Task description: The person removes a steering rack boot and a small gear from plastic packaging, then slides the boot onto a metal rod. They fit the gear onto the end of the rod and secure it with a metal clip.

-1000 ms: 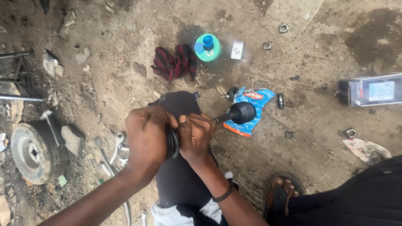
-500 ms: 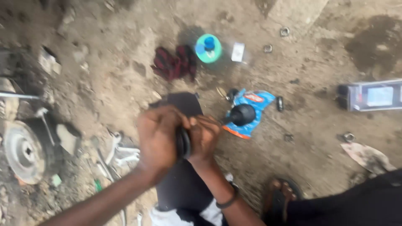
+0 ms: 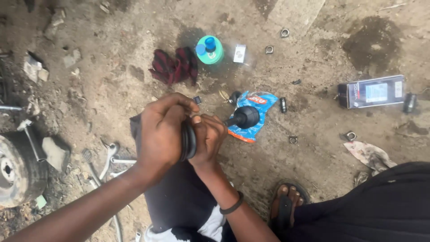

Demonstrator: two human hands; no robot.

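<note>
From the head camera, the left hand (image 3: 161,132) and right hand (image 3: 207,139) each hold a tight grip on the black rubber boot (image 3: 188,140) of a drive shaft (image 3: 245,117), held low over the dirt floor (image 3: 313,170). The shaft's long axis runs from the hands up and right, its rounded end over a blue plastic packet (image 3: 255,127). Greasy rubber could slip through the fingers, and the joint end could then drop off the packet into grit

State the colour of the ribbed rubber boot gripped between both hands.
Black. The rubber boot shows best in the head view, between the left hand and right hand.
</note>
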